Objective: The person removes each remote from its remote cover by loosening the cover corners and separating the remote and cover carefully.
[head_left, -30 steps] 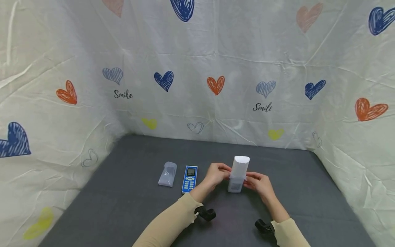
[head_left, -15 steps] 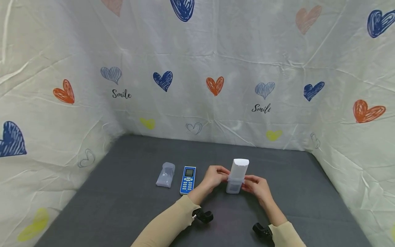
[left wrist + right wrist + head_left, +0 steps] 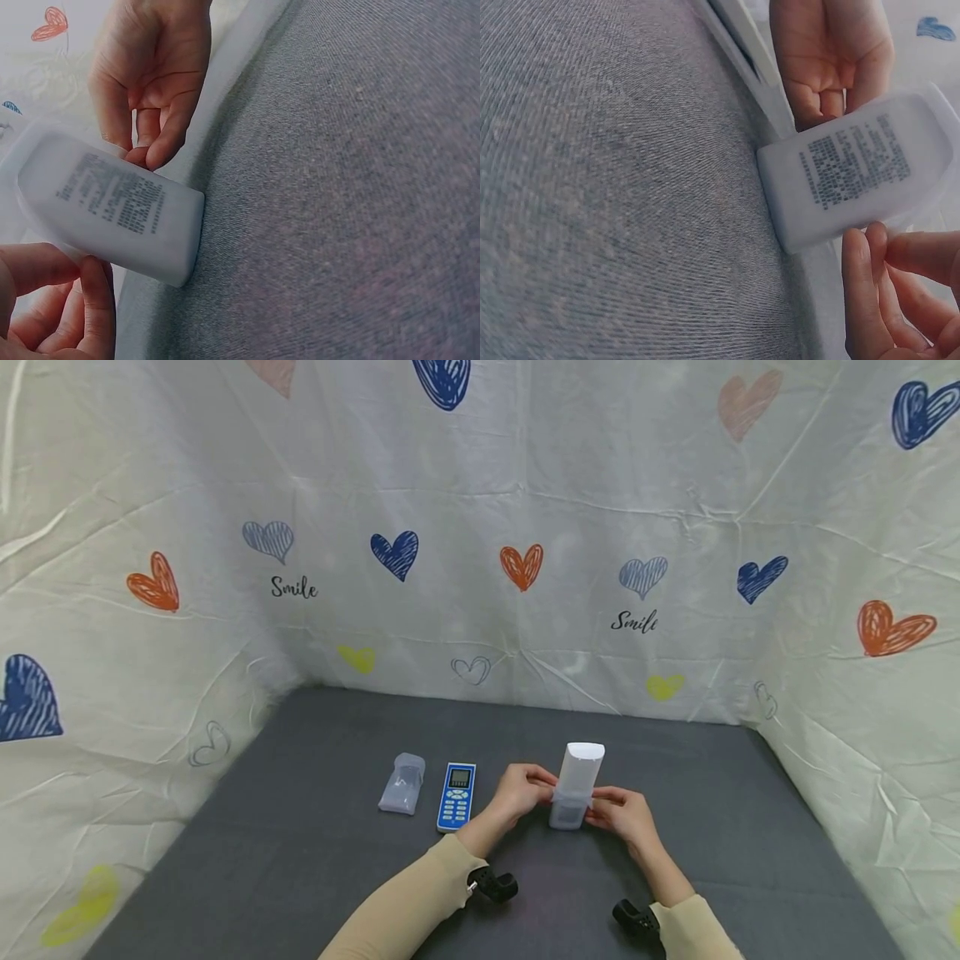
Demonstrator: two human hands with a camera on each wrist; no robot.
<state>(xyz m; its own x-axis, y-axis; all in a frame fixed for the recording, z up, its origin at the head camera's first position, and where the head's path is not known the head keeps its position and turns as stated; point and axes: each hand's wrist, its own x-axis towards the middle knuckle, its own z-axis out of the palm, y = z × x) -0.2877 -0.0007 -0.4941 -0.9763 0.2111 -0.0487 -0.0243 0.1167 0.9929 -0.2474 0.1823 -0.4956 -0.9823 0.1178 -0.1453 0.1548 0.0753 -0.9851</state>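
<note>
A white remote control (image 3: 582, 767) stands upright, its lower part inside a translucent sleeve (image 3: 567, 817) that rests on the table. Printed lines of text (image 3: 120, 195) show through the sleeve on the side facing the wrist cameras. My left hand (image 3: 517, 792) pinches the sleeve's rim between thumb and fingers on the left. On the opposite side my right hand (image 3: 628, 817) pinches the rim likewise. The right wrist view shows the sleeve's bottom end (image 3: 776, 202) at the cloth.
To the left lies a blue remote control (image 3: 456, 797) with a small screen and several buttons. Beyond it is another translucent sleeve (image 3: 402, 785), lying flat. A dark grey cloth (image 3: 315, 877) covers the table, and a white curtain (image 3: 450, 627) printed with hearts surrounds it on three sides.
The view has shifted slightly. Both hands keep their pinch on the sleeve, and the white remote control stays upright in it with little visible movement.
</note>
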